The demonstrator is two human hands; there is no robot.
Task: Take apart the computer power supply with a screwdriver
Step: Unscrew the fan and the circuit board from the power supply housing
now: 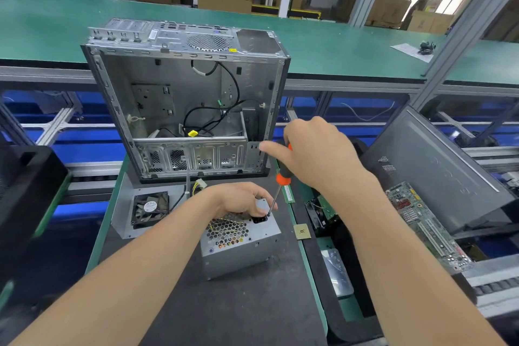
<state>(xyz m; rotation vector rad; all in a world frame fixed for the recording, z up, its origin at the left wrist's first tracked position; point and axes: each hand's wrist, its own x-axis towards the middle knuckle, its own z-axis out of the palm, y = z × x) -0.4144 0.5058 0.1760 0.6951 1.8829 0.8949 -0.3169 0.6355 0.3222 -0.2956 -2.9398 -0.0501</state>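
Sitting at the lower centre of the frame, the power supply (241,244) is a boxy grey sheet-metal unit with a honeycomb-perforated grille on its upper face and a black socket recess near its far corner. It rests on a dark, matte mat (224,312). The screwdriver (280,180) has an orange-and-black handle and a thin steel shaft slanting down to the left.

Behind it, at centre frame, an open computer case (185,98) of bare silver metal stands upright, with loose black cables and a yellow connector inside. A black square fan (150,208) in a grey metal housing lies left of the power supply. To the right lie a narrow green memory stick (288,194), a small square gold-toned chip (302,231), a green circuit board (427,227) and a dark case panel (438,171). A green-topped bench (56,25) spans the upper frame.

The left hand (241,199) curls over the power supply's far top edge, gripping it. The right hand (317,154), above and to the right, wraps the screwdriver handle, forefinger stretched leftward. The tip meets the unit's top beside the left fingers.
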